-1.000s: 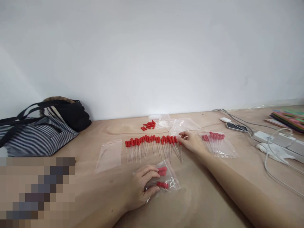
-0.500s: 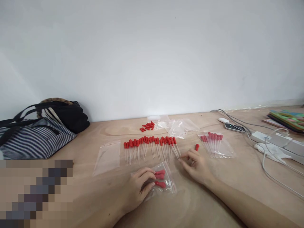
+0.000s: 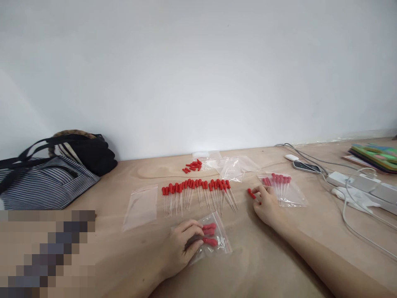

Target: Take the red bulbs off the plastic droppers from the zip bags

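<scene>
My left hand [image 3: 186, 244] is closed on the left part of a clear zip bag [image 3: 222, 238] lying on the table. Inside that bag are 3 red dropper bulbs [image 3: 210, 242]; their stems are hidden behind my fingers. My right hand [image 3: 267, 205] pinches a dropper [image 3: 251, 193] near its red bulb, which points up and left. The glass part of it is hidden by the hand. Between the hands and the wall, a row of red-bulbed droppers [image 3: 187, 192] lies with tips toward me. Just behind my right hand, a filled zip bag [image 3: 294, 196] holds several droppers.
An unfilled zip bag [image 3: 141, 209] lies left. Loose red bulbs [image 3: 194, 165], glass tubes [image 3: 209, 164] and clear bags [image 3: 238, 165] are at the back. A striped bag [image 3: 46, 182] stands far left; a power strip [image 3: 366, 184], cables and a phone-like device [image 3: 306, 167] lie right.
My right hand has moved right and away from the row's end, turning the dropper so that its bulb now points left. My left hand stays on the bag.
</scene>
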{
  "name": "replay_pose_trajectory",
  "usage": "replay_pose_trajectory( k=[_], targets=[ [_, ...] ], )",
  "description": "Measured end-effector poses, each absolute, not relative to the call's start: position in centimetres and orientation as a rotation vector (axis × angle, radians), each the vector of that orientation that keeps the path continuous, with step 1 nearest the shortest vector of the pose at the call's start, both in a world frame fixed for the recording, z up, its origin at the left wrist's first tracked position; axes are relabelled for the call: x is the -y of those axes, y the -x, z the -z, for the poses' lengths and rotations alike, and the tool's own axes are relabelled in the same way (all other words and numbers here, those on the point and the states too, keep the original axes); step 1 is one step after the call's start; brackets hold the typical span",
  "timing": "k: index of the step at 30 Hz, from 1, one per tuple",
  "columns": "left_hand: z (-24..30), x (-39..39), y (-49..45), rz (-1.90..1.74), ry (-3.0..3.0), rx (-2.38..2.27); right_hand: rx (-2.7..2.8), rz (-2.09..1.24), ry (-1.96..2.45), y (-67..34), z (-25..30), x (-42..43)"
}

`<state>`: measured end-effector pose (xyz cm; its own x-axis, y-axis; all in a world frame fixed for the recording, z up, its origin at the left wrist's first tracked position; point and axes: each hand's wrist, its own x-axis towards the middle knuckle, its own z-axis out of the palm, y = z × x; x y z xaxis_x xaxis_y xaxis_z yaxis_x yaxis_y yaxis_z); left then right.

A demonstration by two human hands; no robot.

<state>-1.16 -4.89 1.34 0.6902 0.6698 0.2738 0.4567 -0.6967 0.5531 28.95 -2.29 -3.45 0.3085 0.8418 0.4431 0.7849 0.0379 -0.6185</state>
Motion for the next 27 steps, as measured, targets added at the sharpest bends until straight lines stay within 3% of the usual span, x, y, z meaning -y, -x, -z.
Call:
replay_pose_trajectory(
  k=[8,17,23,27],
  targets=[
    [-1.5,4.8,1.1,-0.645,-2.458,-0.868,1.351,-0.37,1.738,-25.5,2.1,-1.0],
    [-1.4,4.8,1.1,-0.666,-2.455,-0.841,1.315,-0.421,1.716,-25.2,1.6,-1.4],
    [-0.7,4.5,1.2,-0.707,-2.462,-0.844,1.92,-0.598,1.295,-24.1,0.0,4.8],
    [-0.9,4.5,1.1,-0.702,-2.438,-0.857,2.069,-0.665,1.27,-22.5,-0.9,6.2]
  ],
)
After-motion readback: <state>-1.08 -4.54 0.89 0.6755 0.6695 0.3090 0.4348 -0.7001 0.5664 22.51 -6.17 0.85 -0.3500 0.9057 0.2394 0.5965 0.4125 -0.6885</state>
